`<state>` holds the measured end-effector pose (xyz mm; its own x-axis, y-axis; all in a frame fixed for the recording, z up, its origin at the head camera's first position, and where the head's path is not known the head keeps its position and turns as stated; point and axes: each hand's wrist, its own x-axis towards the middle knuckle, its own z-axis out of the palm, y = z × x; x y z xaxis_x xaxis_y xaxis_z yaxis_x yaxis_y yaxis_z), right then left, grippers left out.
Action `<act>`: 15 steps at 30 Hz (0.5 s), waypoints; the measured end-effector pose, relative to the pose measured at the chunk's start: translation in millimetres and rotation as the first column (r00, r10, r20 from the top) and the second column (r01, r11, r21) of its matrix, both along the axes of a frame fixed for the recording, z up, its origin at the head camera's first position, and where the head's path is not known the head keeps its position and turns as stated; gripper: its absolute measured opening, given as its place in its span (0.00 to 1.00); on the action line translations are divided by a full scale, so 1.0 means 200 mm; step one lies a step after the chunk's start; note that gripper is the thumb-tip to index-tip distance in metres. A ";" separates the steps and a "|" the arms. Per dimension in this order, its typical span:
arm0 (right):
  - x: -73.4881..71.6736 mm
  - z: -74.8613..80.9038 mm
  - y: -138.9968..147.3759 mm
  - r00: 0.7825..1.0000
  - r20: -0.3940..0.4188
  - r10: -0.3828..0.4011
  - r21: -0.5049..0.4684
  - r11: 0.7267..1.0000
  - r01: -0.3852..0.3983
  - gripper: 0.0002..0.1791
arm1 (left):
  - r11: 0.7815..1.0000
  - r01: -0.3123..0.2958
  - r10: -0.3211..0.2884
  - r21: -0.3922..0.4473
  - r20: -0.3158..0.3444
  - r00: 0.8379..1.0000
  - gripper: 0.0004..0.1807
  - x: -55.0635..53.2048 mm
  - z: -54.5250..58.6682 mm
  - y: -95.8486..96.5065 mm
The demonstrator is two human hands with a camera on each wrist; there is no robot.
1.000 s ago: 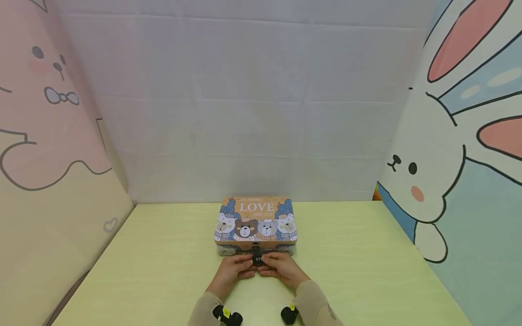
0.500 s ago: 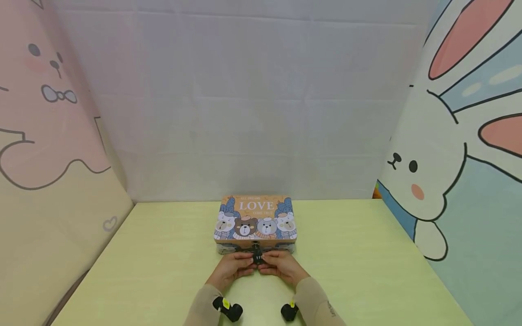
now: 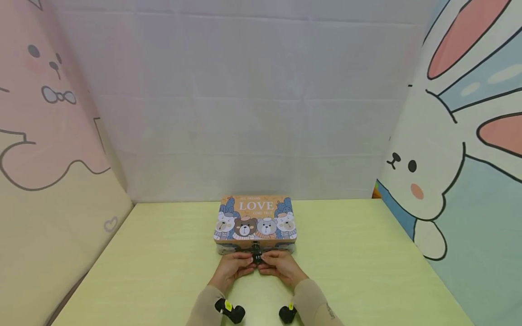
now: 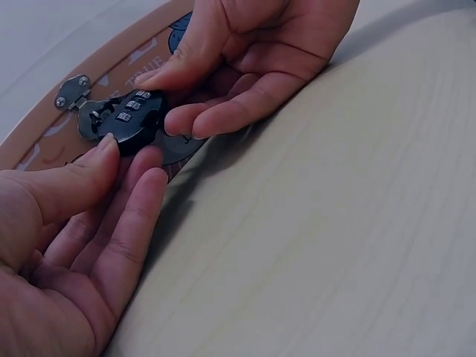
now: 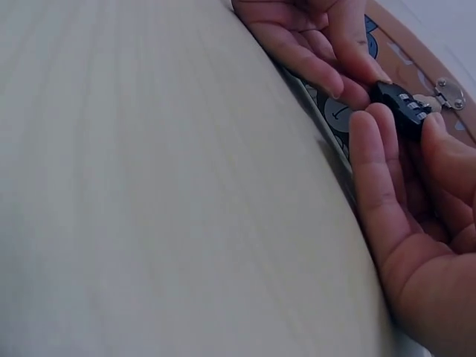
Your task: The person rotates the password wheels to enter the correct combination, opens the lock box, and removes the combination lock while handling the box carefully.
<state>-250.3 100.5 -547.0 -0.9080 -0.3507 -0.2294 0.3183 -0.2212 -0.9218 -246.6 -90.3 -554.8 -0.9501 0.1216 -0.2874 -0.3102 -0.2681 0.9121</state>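
Note:
A black combination padlock (image 4: 134, 119) with three number dials hangs at the metal clasp (image 4: 73, 92) on the front of a tin box (image 3: 255, 222). Bears and the word LOVE are printed on the box's lid. My left hand (image 3: 231, 270) pinches the padlock's left side between thumb and fingers. On the opposite side, my right hand (image 3: 284, 268) pinches it the same way, as the right wrist view shows with the padlock (image 5: 401, 110) between both thumbs. The dials face up toward me. Whether the shackle is locked cannot be told.
The box stands near the back of a pale yellow-green table (image 3: 171, 253). A white cloth (image 3: 253, 99) hangs behind it. Printed cartoon panels flank the table, with a rabbit (image 3: 432, 181) on the right. Black wrist cameras (image 3: 230, 311) sit on the sleeves.
Both hands keep their hold on the padlock, and the box stays in place. The view shifts only slightly.

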 end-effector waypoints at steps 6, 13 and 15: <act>0.00 -0.02 -0.02 0.999 -0.020 -0.031 -0.012 0.999 0.031 0.09 | 0.999 -0.030 0.031 0.013 -0.040 0.999 0.07 0.02 0.01 0.01; 0.02 -0.03 -0.04 0.997 -0.035 -0.071 -0.015 0.997 0.070 0.11 | 0.999 -0.039 0.040 0.017 -0.054 0.998 0.07 0.03 0.01 0.01; 0.03 -0.02 -0.05 0.996 -0.037 -0.086 -0.010 0.996 0.086 0.11 | 0.999 -0.041 0.042 0.018 -0.058 0.997 0.07 0.03 0.01 0.01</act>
<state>-245.0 90.7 -551.8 -0.9426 -0.2727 -0.1925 0.2636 -0.2542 -0.9306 -240.2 -87.5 -553.5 -0.9695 0.0865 -0.2294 -0.2449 -0.2953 0.9235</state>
